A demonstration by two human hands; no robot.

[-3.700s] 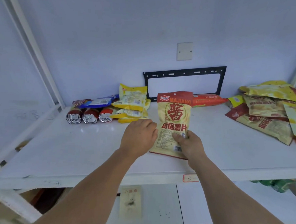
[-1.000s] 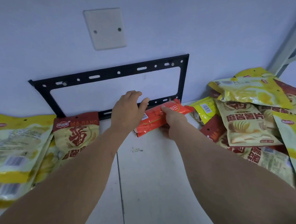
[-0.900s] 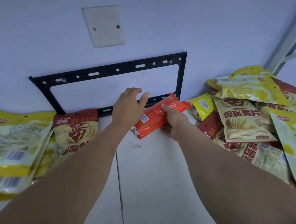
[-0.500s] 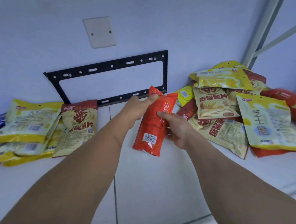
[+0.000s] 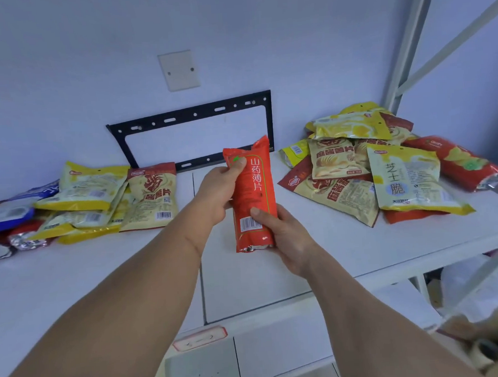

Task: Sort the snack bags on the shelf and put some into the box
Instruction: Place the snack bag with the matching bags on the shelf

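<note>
Red yam-chip bag stands nearly upright above the white shelf, its long axis running near to far, held between both hands. The left hand pinches its far top edge; the right hand curls round its near bottom end. The cardboard box lies near and right, so the right hand looks closer to it.

Head camera looks forward and down, close over the shelf.
</note>
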